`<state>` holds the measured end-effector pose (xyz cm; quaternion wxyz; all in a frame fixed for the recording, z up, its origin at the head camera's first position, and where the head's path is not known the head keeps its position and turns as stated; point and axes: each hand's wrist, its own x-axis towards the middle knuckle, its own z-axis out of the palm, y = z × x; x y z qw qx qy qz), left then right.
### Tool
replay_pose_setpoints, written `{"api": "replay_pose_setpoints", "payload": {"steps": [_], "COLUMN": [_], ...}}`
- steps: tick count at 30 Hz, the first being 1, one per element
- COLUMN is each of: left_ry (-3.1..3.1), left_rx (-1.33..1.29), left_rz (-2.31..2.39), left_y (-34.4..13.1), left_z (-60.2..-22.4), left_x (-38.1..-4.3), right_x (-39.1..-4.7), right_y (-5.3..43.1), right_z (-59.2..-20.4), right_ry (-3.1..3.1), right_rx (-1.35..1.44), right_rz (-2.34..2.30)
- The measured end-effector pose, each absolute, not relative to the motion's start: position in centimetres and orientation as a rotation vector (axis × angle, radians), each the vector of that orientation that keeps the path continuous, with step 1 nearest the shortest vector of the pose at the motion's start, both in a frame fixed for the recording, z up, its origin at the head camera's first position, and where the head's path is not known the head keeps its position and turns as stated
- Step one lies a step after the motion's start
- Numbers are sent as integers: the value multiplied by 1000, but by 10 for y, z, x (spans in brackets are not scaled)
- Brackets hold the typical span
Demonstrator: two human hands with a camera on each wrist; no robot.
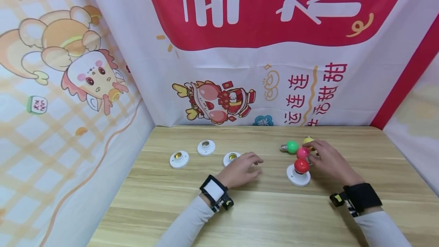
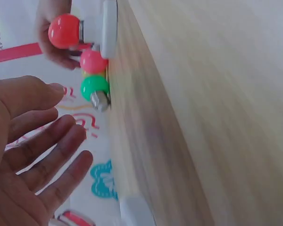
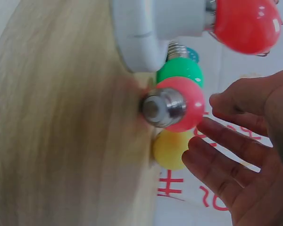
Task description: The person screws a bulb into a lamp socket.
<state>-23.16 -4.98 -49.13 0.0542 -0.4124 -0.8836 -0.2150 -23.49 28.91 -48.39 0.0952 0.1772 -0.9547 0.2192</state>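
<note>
Printed cloth [image 1: 212, 64] with red and white lettering hangs behind a wood-grain table [image 1: 260, 212], and another sheet with a cartoon animal covers the left side. On the table's right half, a red bulb [image 1: 302, 166] stands upright in a round white base [image 1: 297, 179]. Just behind it lie a pink bulb [image 1: 302, 152], a green bulb [image 1: 292, 147] to its left and a yellow bulb [image 1: 307, 139] farther back. The right hand [image 1: 330, 161] reaches in beside these bulbs, its fingers loosely spread and its thumb apart from them; its fingertips are near the pink and yellow bulbs, though whether they touch either one I cannot tell. The left hand [image 1: 240, 169] hovers over the table, fingers apart and holding nothing, next to a white socket [image 1: 231, 156]. Two more bulbless sockets, a left one [image 1: 179, 159] and a rear one [image 1: 206, 148], sit farther left. Both wrists wear black straps.
</note>
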Motion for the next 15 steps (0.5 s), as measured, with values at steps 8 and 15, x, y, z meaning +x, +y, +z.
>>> {"api": "replay_pose_setpoints", "payload": {"steps": [8, 15], "left_ry": [-2639, -2700], "left_rx": [-1032, -866], "left_rz": [-733, -841], "left_y": [-90, -116], "left_z": [-494, -505], "left_x": [-236, -247], "right_x": [-244, -249], "right_y": [294, 289], "right_z": [-494, -500], "right_ry": [-2878, -2938], "right_rx": [482, 423], "right_rz": [708, 744]}}
